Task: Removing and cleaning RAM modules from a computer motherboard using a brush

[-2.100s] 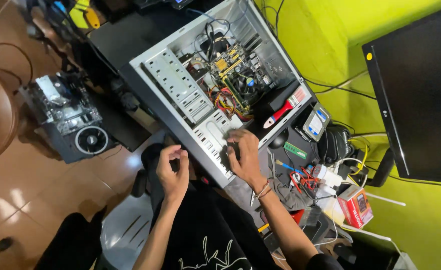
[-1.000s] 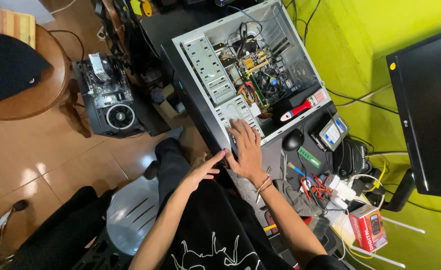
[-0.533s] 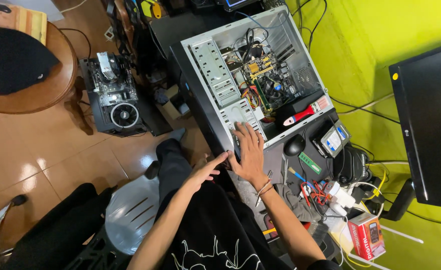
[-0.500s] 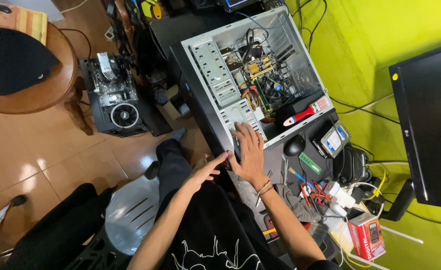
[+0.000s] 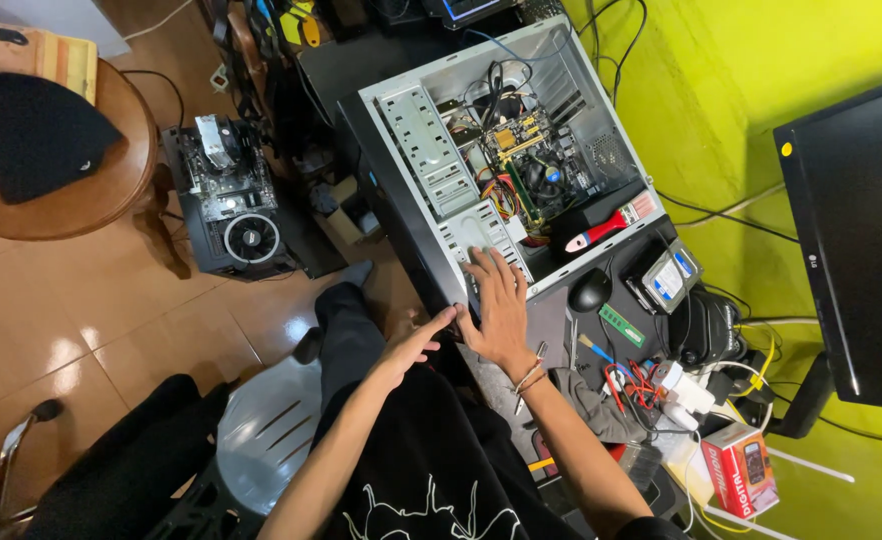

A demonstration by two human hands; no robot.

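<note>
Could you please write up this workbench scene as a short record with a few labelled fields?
Setting: desk by a yellow-green wall, seen from above
Main item: open computer case lying on its side, motherboard and cables exposed
Right hand: flat on the case's drive bay, fingers spread
Left hand: open, at the case's near edge, holding nothing
Inside case: red-handled tool
Beside case: black mouse, green memory stick, black monitor
On floor: second motherboard unit with a fan
</note>
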